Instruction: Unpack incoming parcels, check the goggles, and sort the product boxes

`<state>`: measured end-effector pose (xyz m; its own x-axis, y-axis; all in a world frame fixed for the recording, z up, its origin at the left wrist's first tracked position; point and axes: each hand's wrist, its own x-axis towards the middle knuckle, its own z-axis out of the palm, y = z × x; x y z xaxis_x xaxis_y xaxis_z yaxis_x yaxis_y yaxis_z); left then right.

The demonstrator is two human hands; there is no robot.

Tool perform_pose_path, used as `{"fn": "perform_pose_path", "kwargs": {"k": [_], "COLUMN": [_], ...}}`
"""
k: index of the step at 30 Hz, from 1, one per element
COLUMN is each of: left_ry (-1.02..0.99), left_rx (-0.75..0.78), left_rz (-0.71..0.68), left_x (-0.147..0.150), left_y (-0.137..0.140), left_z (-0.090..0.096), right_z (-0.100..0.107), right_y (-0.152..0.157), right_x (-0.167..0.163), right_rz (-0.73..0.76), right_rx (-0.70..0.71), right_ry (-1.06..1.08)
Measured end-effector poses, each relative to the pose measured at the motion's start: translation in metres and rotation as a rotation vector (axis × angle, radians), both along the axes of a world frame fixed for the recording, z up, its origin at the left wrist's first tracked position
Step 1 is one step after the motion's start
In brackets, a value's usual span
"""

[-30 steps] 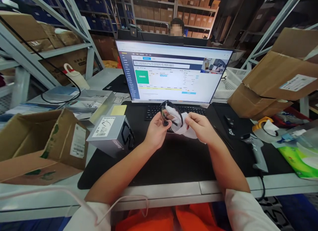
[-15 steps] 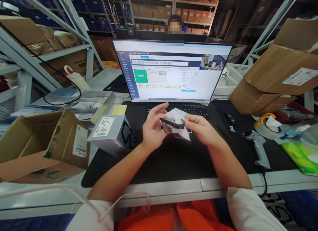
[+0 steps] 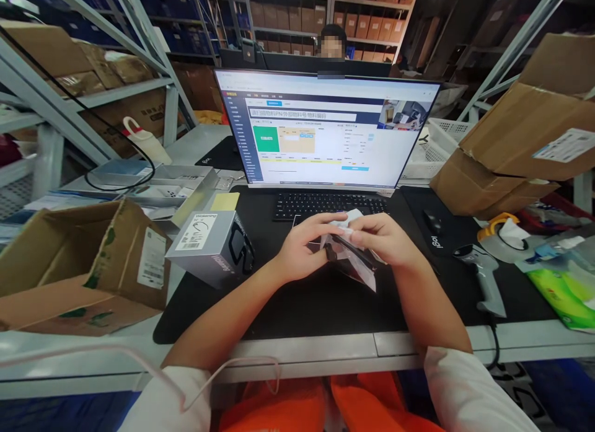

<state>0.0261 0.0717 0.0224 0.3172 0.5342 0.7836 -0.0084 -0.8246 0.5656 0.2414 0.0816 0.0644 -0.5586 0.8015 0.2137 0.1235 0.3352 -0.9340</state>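
Between my two hands is a thin white, partly see-through wrapper [image 3: 368, 278] with a slim dark item [image 3: 357, 251] in it; its kind is hard to make out. My left hand [image 3: 302, 249] closes on the wrapper's left side, thumb beneath and fingers above. From the other side, my right hand [image 3: 383, 237] pinches the upper part of the wrapper. Left of my hands stands a small grey box [image 3: 218, 249] with a white barcode label on top and a dark looped picture on its side. A dark flat-edged thing shows partly behind my left fingers.
A monitor [image 3: 325, 147] stands ahead, with a keyboard [image 3: 297, 206] before it. An open cardboard box [image 3: 116, 264] is at left. To the right are a mouse [image 3: 432, 220], a barcode scanner [image 3: 483, 280], a tape roll [image 3: 504, 237] and stacked cartons [image 3: 520, 128]. Another person is behind the monitor.
Both hands have come lower and closer together. My left fingers have folded onto the wrapper, and the dark item has turned to slant down to the right.
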Motion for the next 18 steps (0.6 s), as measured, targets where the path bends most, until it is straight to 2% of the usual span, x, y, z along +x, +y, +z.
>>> {"fn": "perform_pose_path", "kwargs": {"k": [2,4,7,9,13,16,18], "left_ry": [-0.135,-0.294,-0.398,-0.351,-0.281,-0.356,-0.393], "left_rx": [-0.076,-0.158,-0.178,-0.121,-0.018,-0.147,-0.289], "left_rz": [0.083,0.252,0.435,0.421,0.348,0.299,0.180], "left_x": [0.000,0.000,0.002,0.005,0.009,0.006,0.002], "left_y": [0.001,0.004,0.009,0.011,0.013,0.014,0.013], "left_z": [-0.004,-0.010,-0.017,-0.020,-0.018,-0.012,-0.006], "right_z": [-0.002,-0.005,-0.015,-0.025,-0.034,-0.019,-0.003], "right_y": [0.003,0.007,0.011,0.012,0.005,-0.003,-0.005], "right_x": [-0.002,-0.006,-0.017,-0.029,-0.047,-0.037,-0.020], "right_rz": [-0.168,-0.300,-0.196,-0.165,-0.277,-0.149,-0.063], "right_rx": [0.030,0.080,0.028,-0.013,0.051,0.093,0.086], "right_ry": [0.155,0.151,-0.060,-0.088,0.010,-0.079,-0.154]}}
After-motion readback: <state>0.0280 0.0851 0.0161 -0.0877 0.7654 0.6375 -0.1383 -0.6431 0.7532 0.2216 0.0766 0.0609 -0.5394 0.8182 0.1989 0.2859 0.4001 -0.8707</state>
